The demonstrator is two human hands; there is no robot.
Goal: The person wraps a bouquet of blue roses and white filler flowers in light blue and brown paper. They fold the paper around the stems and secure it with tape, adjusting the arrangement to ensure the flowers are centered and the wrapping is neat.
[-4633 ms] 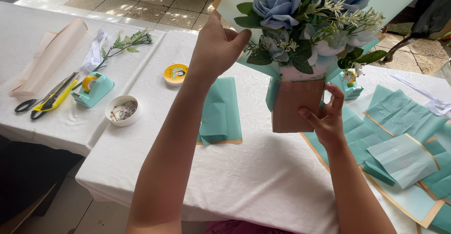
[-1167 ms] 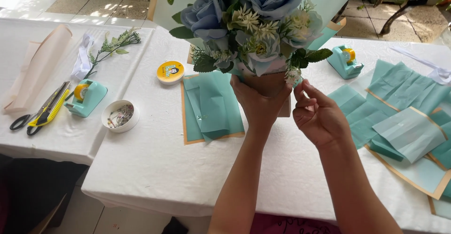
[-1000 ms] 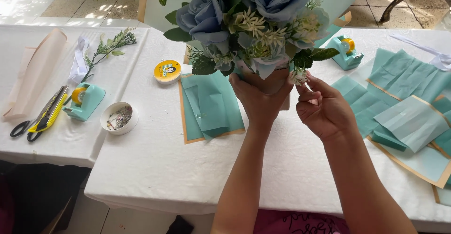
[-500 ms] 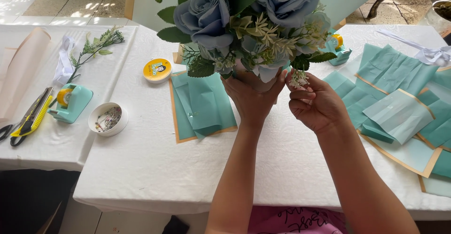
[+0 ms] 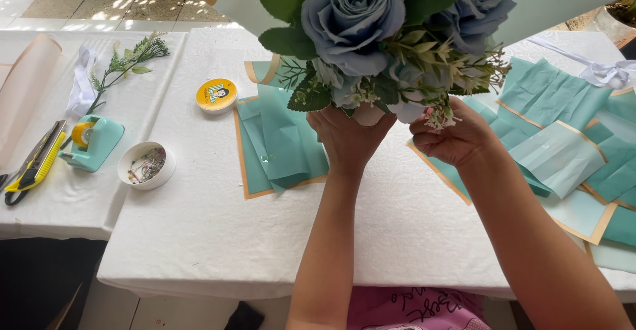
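over on the far left the yellow utility knife (image 5: pixel 36 164) lies at the worktop (image 5: pixel 199 230) edge, and beside it the teal tape dispenser (image 5: pixel 93 143) and the small white bowl (image 5: pixel 146 165) sit out of harm's way. moving in, the folded teal wrapping sheet (image 5: pixel 278 141) lies flat under the lifted flowers. now the centre: the left hand (image 5: pixel 348 138) is clamped around the base of the bouquet (image 5: pixel 391 38), held upright above the worktop, blue roses filling the top of the view. just right of it, the right hand (image 5: pixel 454 138) has its fingers pinched together on a small white sprig (image 5: pixel 438 118) at the bouquet's lower edge. the risk, by the look of it: a hard tug on that sprig could pull it loose or skew the arrangement, and one hand's grip on a top-heavy bunch might let it tilt. farther right, more teal sheets (image 5: pixel 563 151) are spread out. compared with half a second ago, the hands keep the same hold; the view has merely drifted, the bowl and dispenser sitting further right in frame.
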